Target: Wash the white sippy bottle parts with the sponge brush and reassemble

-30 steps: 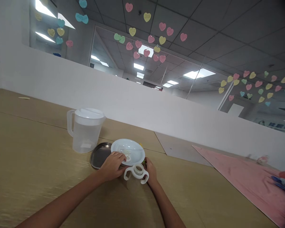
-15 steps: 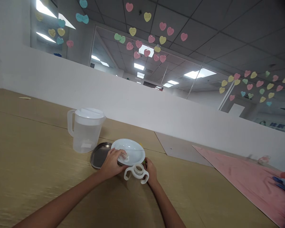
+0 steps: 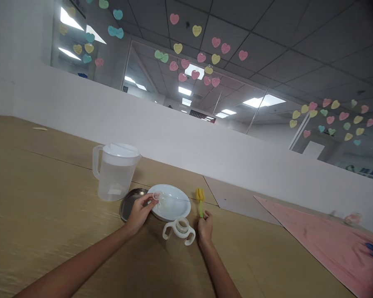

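Note:
Between the fingertips of my left hand (image 3: pixel 139 214) is a small clear round piece (image 3: pixel 156 196) with a pinkish tint, held over the left side of a white bowl (image 3: pixel 182 200). I cannot make out its exact kind. My right hand (image 3: pixel 205 228) is wrapped round the green handle of a sponge brush (image 3: pixel 200 195), its yellow head pointing up, to the right of the bowl. Between my hands, in front of the bowl, a clear baby bottle (image 3: pixel 175 242) stands upright without a lid, a white two-handled ring round its neck. Neither hand touches the bottle.
A lidded clear plastic pitcher (image 3: pixel 115 178) stands behind left. A metal tray (image 3: pixel 127 205) lies partly under the bowl's left side. A pink cloth (image 3: pixel 317 225) covers the table at right, with a small clear object (image 3: pixel 352 218) by the wall (image 3: pixel 186 136).
My right hand has moved right, away from the bottle, bringing the sponge brush upright into view. My left hand has drawn back leftward and lifted the clear piece from the bowl.

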A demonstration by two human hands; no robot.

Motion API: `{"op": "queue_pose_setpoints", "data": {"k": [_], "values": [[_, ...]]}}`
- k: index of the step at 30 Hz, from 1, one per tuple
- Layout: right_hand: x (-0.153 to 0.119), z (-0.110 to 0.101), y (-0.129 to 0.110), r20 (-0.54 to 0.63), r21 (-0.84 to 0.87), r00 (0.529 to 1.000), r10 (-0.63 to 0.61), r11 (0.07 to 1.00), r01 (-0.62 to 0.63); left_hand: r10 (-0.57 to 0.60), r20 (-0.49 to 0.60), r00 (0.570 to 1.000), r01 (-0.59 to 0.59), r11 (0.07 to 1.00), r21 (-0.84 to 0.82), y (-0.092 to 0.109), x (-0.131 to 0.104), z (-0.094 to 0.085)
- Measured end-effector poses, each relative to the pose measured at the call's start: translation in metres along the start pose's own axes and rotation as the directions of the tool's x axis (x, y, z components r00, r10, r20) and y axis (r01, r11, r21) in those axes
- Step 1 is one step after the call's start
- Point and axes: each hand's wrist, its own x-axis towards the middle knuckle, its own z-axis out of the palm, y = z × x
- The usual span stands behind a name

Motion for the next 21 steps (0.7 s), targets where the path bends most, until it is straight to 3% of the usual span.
{"op": "queue_pose_setpoints", "data": {"k": [5, 9, 15, 21], "values": [[-0.003, -0.014, -0.015, -0.137, 0.090, 0.978, 0.156, 0.985, -0.145, 0.014, -0.046, 0.999, -0.013, 1.000, 0.019, 0.004, 0.004, -0.001], [-0.010, -0.033, -0.038, -0.236, 0.228, 0.966, 0.109, 0.972, -0.054, 0.033, 0.015, 0.999, -0.034, 0.998, 0.052, 0.006, 0.003, -0.001], [-0.017, -0.046, -0.054, -0.241, 0.050, 0.943, -0.231, 0.967, 0.249, 0.014, 0.025, 1.000, -0.017, 0.991, 0.129, 0.004, 0.002, -0.004], [-0.027, -0.036, -0.059, -0.116, -0.043, 0.848, -0.518, 0.855, 0.516, 0.008, 0.068, 0.998, -0.018, 0.989, 0.146, 0.000, 0.000, -0.003]]}}
